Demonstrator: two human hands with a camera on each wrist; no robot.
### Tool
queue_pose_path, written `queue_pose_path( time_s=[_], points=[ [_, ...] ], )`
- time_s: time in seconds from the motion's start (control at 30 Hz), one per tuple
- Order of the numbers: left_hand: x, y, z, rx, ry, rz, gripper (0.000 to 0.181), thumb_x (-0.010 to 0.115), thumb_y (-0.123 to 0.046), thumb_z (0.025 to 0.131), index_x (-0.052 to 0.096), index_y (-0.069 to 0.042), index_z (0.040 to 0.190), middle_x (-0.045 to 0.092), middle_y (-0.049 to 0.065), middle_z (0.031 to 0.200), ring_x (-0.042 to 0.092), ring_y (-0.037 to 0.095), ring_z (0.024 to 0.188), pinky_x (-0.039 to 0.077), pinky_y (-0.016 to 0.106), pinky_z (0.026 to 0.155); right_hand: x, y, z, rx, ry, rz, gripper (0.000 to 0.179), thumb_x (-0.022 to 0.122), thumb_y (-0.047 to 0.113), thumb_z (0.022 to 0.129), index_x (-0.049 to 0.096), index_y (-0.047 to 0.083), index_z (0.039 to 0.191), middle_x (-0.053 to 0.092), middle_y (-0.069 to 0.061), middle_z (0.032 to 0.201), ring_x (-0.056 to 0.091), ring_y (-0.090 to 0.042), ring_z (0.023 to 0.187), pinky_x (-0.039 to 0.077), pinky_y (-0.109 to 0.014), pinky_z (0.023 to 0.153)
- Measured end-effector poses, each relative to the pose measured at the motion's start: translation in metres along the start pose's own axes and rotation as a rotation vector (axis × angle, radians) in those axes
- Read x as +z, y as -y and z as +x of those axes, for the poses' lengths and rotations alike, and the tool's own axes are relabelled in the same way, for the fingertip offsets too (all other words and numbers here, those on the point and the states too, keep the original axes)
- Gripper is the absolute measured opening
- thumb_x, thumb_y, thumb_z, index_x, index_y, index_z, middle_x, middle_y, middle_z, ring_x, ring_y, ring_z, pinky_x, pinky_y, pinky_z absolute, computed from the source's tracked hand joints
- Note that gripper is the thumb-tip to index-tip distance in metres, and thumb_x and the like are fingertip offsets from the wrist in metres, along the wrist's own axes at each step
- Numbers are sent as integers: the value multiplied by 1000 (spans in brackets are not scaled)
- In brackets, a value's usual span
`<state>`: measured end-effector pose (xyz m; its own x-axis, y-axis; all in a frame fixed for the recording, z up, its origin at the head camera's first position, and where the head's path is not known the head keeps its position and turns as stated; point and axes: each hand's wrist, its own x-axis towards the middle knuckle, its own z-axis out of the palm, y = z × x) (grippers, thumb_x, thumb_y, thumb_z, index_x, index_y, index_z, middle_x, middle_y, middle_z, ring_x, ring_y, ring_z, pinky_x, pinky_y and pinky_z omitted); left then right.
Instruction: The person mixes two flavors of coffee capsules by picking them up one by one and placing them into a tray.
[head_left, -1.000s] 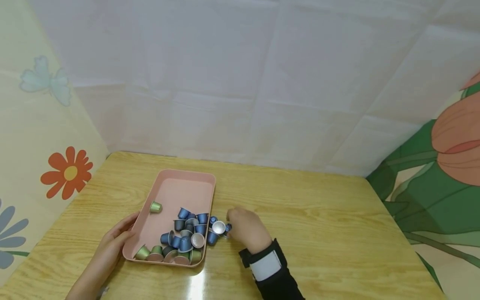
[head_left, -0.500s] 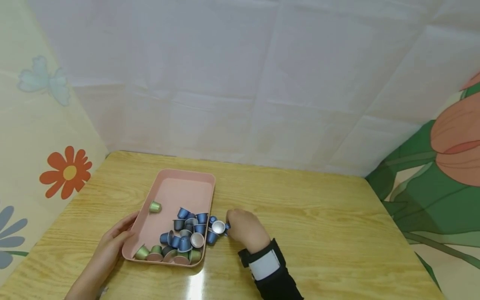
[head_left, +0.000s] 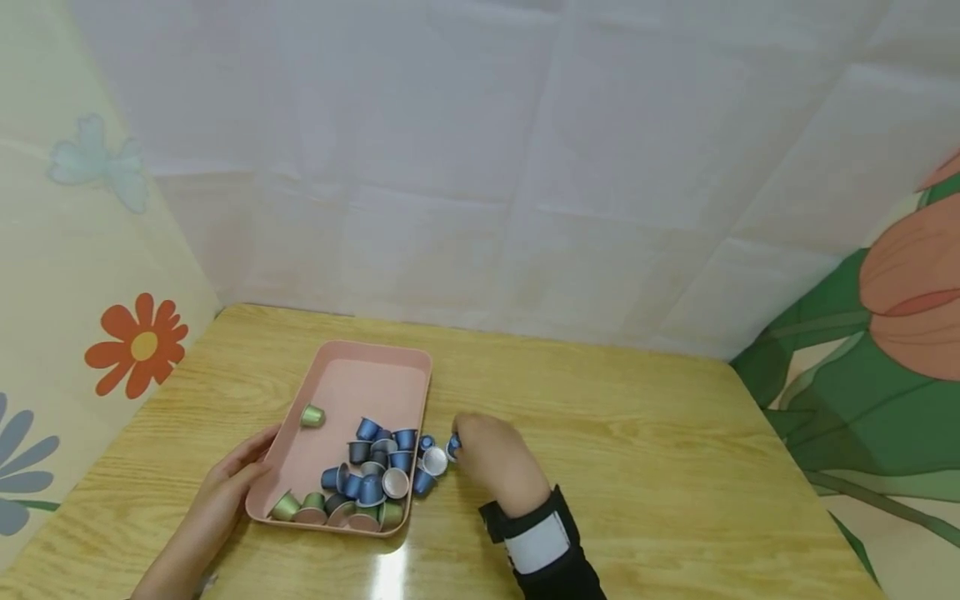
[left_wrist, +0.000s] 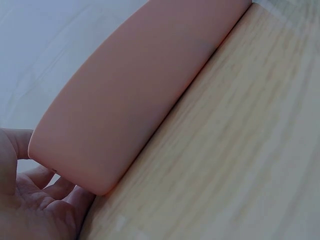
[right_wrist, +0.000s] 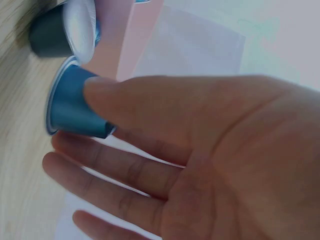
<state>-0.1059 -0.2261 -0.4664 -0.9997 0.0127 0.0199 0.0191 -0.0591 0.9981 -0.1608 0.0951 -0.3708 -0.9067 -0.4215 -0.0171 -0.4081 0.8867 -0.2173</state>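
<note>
On the table lies a pink tray (head_left: 367, 375) with several blue, dark and green coffee capsules in its near half. My left hand (head_left: 225, 487) grips the tray's left edge; in the left wrist view its fingers (left_wrist: 55, 190) curl at the tray's corner, partly hidden. Just right of the tray, my right hand (head_left: 498, 458) pinches a blue coffee capsule (right_wrist: 77, 102) between thumb and fingertips. The other fingers of that hand extend loosely. Close by on the table, several more capsules sit against the tray's right side, one showing its silver lid (head_left: 435, 461).
One green capsule (head_left: 312, 416) lies apart at the tray's left wall. The wooden table (head_left: 615, 450) extends to the right, with a white backdrop (head_left: 480, 208) behind and printed floral sheets at both sides.
The blue capsule at my right fingertips has shifted slightly away from the silver-lidded one, which has moved a little down and left. My left hand and the tray stay in place.
</note>
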Motion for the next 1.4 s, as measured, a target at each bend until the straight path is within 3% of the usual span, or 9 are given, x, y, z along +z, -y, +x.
queue_pose_path(
  time_s=[0.27, 0.63, 0.87, 1.4],
  points=[
    [0, 1, 1, 3, 0, 12, 53, 48, -12, 96, 32, 7, 143, 52, -38, 113, 46, -21, 105, 43, 0, 82, -4, 11, -1, -79, -83, -56, 15, 68, 17, 82, 67, 7, 92, 70, -4, 83, 59, -14, 70, 55, -33, 64],
    [-1, 2, 0, -3, -1, 17, 54, 48, -12, 96, 30, 8, 143, 52, -38, 113, 45, -22, 105, 42, -1, 81, 14, 34, 7, -292, -153, -148, 26, 65, 24, 85, 67, 9, 107, 73, -3, 94, 64, -14, 83, 56, -32, 78],
    [-2, 1, 1, -34, -10, 44, 58, 49, -16, 96, 27, 9, 143, 50, -39, 112, 43, -24, 104, 41, -2, 81, 21, 44, 6, -396, -202, -211, 25, 64, 26, 86, 69, 11, 105, 72, 0, 88, 62, -12, 76, 56, -31, 72],
    [0, 0, 1, -24, -4, 48, 57, 49, -16, 96, 28, 9, 143, 50, -38, 112, 44, -23, 104, 41, -2, 82, 19, 46, 3, -394, -208, -176, 29, 64, 27, 86, 66, 12, 111, 72, 1, 94, 63, -12, 84, 56, -32, 77]
  ],
)
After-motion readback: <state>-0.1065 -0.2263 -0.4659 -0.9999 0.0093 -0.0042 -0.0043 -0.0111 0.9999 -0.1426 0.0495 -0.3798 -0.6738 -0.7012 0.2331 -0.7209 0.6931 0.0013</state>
